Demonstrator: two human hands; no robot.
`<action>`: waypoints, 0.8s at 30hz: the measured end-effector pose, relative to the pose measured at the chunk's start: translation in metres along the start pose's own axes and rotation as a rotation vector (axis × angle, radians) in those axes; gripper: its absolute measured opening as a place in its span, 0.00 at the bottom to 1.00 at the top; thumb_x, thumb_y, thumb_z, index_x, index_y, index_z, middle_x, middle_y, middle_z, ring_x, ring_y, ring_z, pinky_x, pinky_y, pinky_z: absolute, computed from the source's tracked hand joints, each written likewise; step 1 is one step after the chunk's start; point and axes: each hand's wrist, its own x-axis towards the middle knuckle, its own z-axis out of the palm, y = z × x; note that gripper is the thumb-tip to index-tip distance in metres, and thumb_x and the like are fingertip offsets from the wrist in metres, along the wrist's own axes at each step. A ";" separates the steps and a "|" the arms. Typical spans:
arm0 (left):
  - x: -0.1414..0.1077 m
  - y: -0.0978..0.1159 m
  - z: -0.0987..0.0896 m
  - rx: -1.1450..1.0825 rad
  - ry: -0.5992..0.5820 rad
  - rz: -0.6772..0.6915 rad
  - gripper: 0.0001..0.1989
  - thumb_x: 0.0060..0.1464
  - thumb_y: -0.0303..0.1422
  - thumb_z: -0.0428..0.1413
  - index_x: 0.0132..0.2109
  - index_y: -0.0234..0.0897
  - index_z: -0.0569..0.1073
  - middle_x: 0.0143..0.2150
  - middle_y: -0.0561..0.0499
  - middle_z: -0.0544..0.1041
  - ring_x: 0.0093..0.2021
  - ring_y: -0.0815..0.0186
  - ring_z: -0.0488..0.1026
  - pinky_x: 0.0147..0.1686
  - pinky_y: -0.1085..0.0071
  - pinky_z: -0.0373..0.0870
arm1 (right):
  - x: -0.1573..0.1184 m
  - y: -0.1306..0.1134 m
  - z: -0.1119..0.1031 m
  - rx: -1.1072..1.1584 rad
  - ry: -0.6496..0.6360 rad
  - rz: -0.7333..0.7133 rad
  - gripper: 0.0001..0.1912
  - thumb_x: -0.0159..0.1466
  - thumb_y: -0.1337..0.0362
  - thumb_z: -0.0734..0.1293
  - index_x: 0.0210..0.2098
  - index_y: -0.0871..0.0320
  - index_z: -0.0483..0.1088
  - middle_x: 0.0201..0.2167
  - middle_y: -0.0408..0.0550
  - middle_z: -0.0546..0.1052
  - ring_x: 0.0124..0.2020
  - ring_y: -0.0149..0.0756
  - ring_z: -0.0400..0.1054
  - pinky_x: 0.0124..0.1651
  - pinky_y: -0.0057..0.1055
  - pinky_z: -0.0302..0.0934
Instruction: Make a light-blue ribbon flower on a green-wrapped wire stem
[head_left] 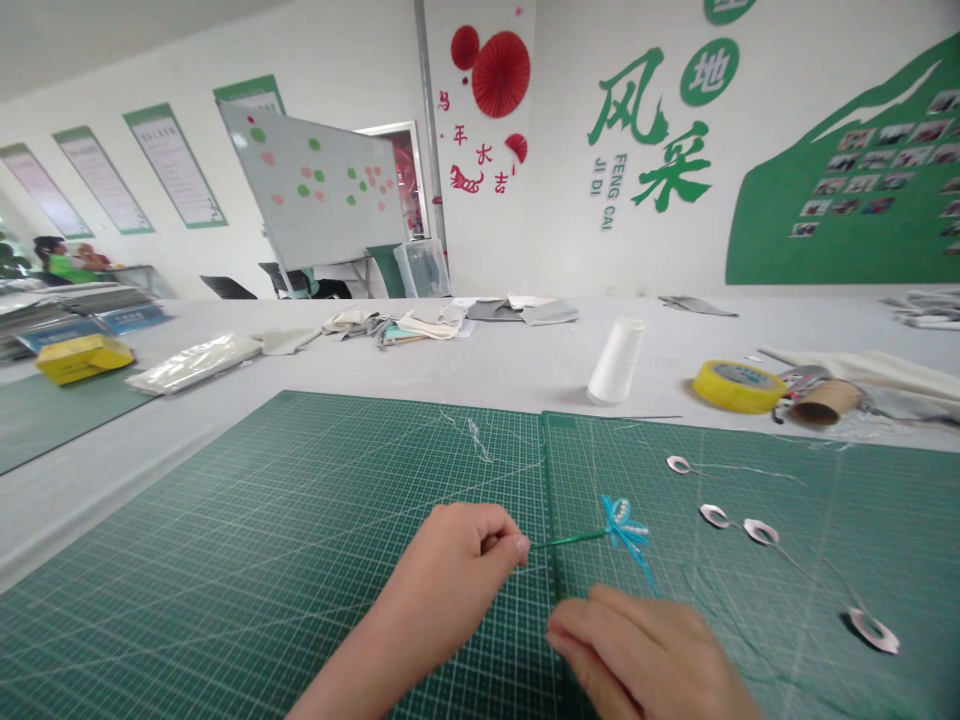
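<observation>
My left hand [448, 578] is shut on the green wrapped wire stem [566, 541] of a small blue thread flower [622, 528]. The flower sits at the stem's far end, just above the green cutting mat [225, 570], with a blue strand hanging from it. My right hand [637, 660] lies below the flower at the mat's near edge, its fingers curled together. I cannot see anything held in them. To the right, several small silver-white wire loops [761, 532] lie on the mat, trailing thin wires.
Beyond the mat, a long grey table holds a white thread cone [616, 362], yellow tape [739, 387], a cardboard tube [825, 402] and fabric pieces [397, 324]. A yellow box [82, 358] and plastic bag [195, 362] lie left. A person [64, 262] sits far off.
</observation>
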 end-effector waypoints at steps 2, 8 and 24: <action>0.001 0.001 -0.001 -0.051 0.000 -0.016 0.12 0.56 0.36 0.50 0.28 0.36 0.73 0.21 0.57 0.63 0.23 0.71 0.58 0.24 0.73 0.53 | -0.001 0.001 0.002 0.037 -0.027 0.016 0.13 0.66 0.72 0.58 0.33 0.58 0.73 0.20 0.42 0.73 0.19 0.33 0.68 0.22 0.30 0.58; 0.002 0.003 -0.007 -0.277 -0.069 -0.014 0.12 0.56 0.37 0.51 0.29 0.34 0.72 0.19 0.59 0.59 0.22 0.72 0.55 0.23 0.73 0.51 | 0.002 0.001 0.003 0.178 -0.106 0.191 0.11 0.64 0.72 0.59 0.31 0.56 0.70 0.22 0.40 0.72 0.22 0.31 0.67 0.26 0.26 0.58; -0.008 0.005 -0.015 -0.391 -0.589 0.048 0.08 0.52 0.31 0.55 0.28 0.35 0.76 0.18 0.59 0.62 0.19 0.74 0.56 0.20 0.77 0.51 | 0.009 0.035 -0.001 0.534 -0.208 0.618 0.14 0.61 0.55 0.63 0.26 0.57 0.72 0.16 0.34 0.52 0.19 0.30 0.47 0.22 0.27 0.43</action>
